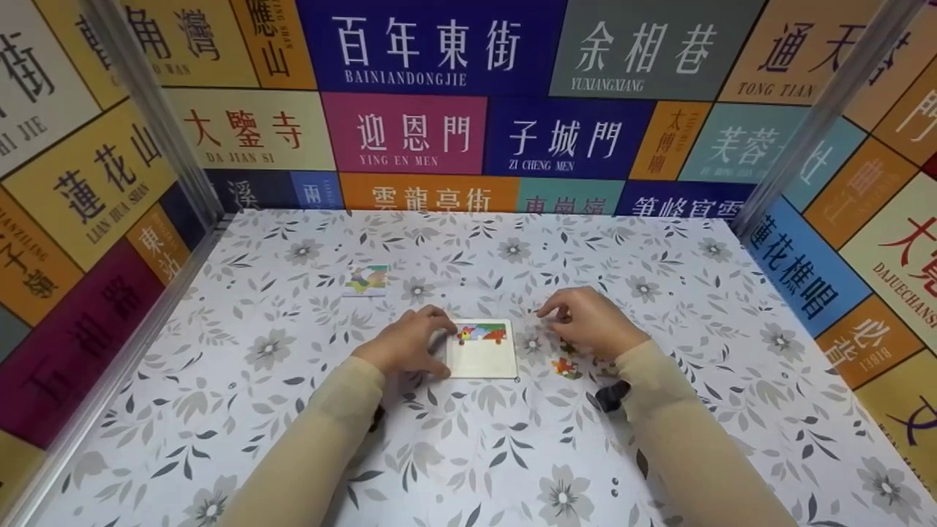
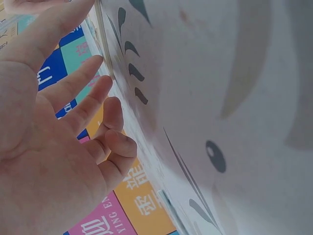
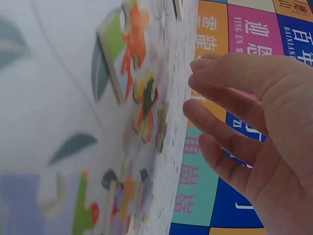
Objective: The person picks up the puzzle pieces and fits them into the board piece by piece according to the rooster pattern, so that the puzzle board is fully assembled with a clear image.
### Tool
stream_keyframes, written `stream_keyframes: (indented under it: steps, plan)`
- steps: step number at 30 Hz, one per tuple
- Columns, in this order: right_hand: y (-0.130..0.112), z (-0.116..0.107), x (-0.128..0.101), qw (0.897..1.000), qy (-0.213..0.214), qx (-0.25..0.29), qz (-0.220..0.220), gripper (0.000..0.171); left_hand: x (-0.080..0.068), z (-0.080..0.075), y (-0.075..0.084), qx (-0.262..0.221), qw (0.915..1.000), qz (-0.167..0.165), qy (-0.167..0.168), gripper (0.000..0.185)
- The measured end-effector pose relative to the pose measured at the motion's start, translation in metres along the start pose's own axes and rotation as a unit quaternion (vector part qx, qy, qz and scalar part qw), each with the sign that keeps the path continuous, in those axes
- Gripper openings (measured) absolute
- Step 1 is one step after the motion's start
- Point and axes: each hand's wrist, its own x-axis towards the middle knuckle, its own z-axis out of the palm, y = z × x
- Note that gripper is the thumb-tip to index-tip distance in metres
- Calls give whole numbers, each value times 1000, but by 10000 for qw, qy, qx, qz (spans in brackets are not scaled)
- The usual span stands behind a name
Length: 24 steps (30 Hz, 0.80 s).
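Observation:
A shallow white puzzle tray (image 1: pixel 482 360) lies on the table, with joined jigsaw pieces (image 1: pixel 482 333) along its far side. My left hand (image 1: pixel 410 342) rests at the tray's left edge, thumb by the near corner, fingers spread toward the far one. In the left wrist view, its fingers are loosely bent beside the tray's thin edge (image 2: pixel 104 44). My right hand (image 1: pixel 591 316) hovers right of the tray, thumb and index fingertips close together, with nothing visible between them. Below it lie loose jigsaw pieces (image 1: pixel 565 367), partly hidden by the hand; the right wrist view shows several pieces (image 3: pixel 145 105) near the fingers.
A small colourful picture card (image 1: pixel 366 281) lies to the far left of the tray. The patterned white tabletop (image 1: pixel 293 454) is bounded by sign-printed walls (image 1: pixel 410 132) at the back and sides. A black object (image 1: pixel 611 396) shows near the right cuff.

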Motion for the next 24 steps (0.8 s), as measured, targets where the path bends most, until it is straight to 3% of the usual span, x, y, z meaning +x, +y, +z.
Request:
stream_keyframes:
  steps: [12,17,24]
  plan:
    - [21,-8,-3,9978,328,-571,34,22,1,0,0,-18,10000,-77,-39,67]
    - [27,-9,-4,9985,171,-489,175,22,2,1,-1,-51,9999,-131,-46,67]
    - [33,-7,-6,9987,153,-441,216,23,1,1,-2,-57,9999,85,68,65]
